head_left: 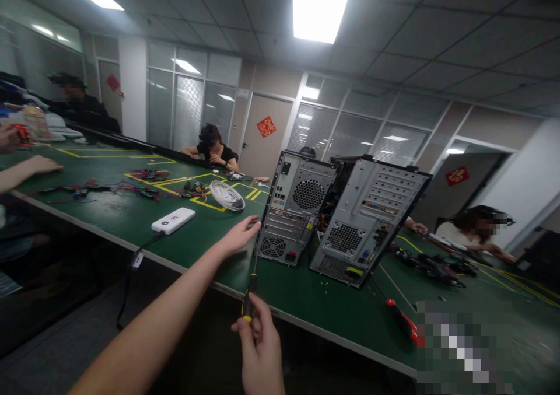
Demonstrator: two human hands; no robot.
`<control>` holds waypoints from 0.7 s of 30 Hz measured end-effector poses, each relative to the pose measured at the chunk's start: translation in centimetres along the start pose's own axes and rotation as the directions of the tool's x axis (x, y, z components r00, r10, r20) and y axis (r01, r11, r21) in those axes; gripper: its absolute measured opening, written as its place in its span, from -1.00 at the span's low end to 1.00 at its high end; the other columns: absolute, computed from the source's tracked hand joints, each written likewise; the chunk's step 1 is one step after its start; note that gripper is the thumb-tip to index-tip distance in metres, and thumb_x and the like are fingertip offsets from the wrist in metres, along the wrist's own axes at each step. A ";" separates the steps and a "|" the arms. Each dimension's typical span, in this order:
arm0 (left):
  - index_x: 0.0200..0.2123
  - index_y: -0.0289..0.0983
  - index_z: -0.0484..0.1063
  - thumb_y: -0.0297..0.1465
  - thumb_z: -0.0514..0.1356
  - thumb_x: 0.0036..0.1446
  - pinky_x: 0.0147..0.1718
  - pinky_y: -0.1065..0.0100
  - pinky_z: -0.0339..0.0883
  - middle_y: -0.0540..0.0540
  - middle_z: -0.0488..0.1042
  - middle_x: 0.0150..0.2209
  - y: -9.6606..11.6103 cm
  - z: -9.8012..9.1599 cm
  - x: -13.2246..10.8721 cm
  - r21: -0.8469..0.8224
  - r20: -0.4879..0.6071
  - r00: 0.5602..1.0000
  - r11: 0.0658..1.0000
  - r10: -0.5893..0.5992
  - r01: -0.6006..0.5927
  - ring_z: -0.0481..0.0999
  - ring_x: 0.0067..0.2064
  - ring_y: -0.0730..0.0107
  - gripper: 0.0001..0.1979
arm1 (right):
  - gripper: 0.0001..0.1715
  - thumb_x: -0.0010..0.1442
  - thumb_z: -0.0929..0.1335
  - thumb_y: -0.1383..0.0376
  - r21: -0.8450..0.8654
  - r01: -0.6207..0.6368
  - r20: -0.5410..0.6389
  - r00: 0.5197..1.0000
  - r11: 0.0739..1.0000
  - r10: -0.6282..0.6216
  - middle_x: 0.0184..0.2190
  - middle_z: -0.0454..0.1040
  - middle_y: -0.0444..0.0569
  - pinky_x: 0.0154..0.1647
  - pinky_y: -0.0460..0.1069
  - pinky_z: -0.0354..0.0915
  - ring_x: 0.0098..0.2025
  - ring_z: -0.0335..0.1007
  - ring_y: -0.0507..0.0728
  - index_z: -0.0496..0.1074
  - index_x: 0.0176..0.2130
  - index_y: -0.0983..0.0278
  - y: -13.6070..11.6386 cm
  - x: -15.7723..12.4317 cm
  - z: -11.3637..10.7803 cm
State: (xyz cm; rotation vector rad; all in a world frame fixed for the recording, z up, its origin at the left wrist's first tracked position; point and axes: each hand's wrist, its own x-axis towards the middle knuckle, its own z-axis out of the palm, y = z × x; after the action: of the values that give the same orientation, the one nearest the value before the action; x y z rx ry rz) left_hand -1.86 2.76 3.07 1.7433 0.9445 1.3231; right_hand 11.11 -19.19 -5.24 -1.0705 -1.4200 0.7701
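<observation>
Two desktop computer towers stand side by side with their back panels facing me. My left hand (240, 236) reaches to the side of the left computer tower (291, 208), its outstretched fingertips at the case's edge. Between the thumb and fingers of my right hand (261, 342) is a screwdriver (249, 304) with a black and yellow handle. Its shaft points up toward the lower left edge of that tower; whether the tip touches is hard to see. The right computer tower (363, 220) leans a little in view, beside the first.
A red-handled screwdriver (402, 320) lies right of the towers, with a bundle of black cables (433, 266) beyond. Left are a white power bank (174, 220) with a cable, a round white perforated cover (227, 195) and wired boards (91, 189). Several people sit around the green table (210, 231).
</observation>
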 end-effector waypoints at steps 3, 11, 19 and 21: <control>0.34 -0.31 0.21 -0.01 0.25 0.16 0.22 0.05 0.25 -0.37 0.28 0.32 -1.1 0.3 0.7 -0.090 0.068 0.997 0.996 0.033 -0.027 0.37 0.27 -0.06 -0.21 | -0.54 0.26 0.41 0.19 0.161 -0.036 -0.015 0.999 0.986 0.039 0.06 0.54 0.17 -0.05 0.09 0.52 -0.03 0.60 0.26 0.45 0.13 0.23 0.4 0.3 0.4; 0.41 -0.29 0.09 -0.06 0.30 0.14 0.27 -0.02 0.20 -0.41 0.21 0.36 -3.6 1.2 -0.1 -0.180 0.137 0.989 0.983 0.049 -0.023 0.33 0.31 -0.10 -0.11 | -0.46 0.11 0.53 0.19 0.455 -0.175 0.082 0.985 0.873 0.154 -0.07 0.59 0.14 -0.01 0.16 0.47 -0.12 0.62 0.25 0.48 0.06 0.24 -0.2 0.8 0.1; 0.40 -0.25 0.12 -0.04 0.34 0.08 0.29 -0.06 0.16 -0.38 0.26 0.35 -4.0 1.4 0.2 -0.234 0.126 0.992 0.972 0.030 0.000 0.33 0.31 -0.08 -0.08 | -0.32 -0.05 0.62 0.28 0.552 -0.312 0.122 0.948 0.774 0.295 -0.14 0.53 -0.01 -0.14 0.02 0.40 -0.28 0.51 0.07 0.50 0.06 0.24 -1.0 1.2 -0.2; 0.39 -0.23 0.13 -0.04 0.34 0.08 0.30 -0.07 0.15 -0.36 0.26 0.34 -4.2 1.4 0.2 -0.234 0.124 0.992 0.972 0.026 0.004 0.32 0.32 -0.07 -0.10 | -0.32 -0.03 0.61 0.24 0.582 -0.329 0.140 0.941 0.744 0.308 -0.13 0.54 0.00 -0.12 0.03 0.38 -0.28 0.51 0.08 0.50 0.08 0.25 -1.5 1.3 -0.5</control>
State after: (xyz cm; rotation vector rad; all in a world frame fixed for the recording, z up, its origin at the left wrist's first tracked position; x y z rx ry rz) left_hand -0.97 4.67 -0.79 1.6304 0.6791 1.2604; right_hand 11.40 -18.56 -3.33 -0.7962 -0.9085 1.3887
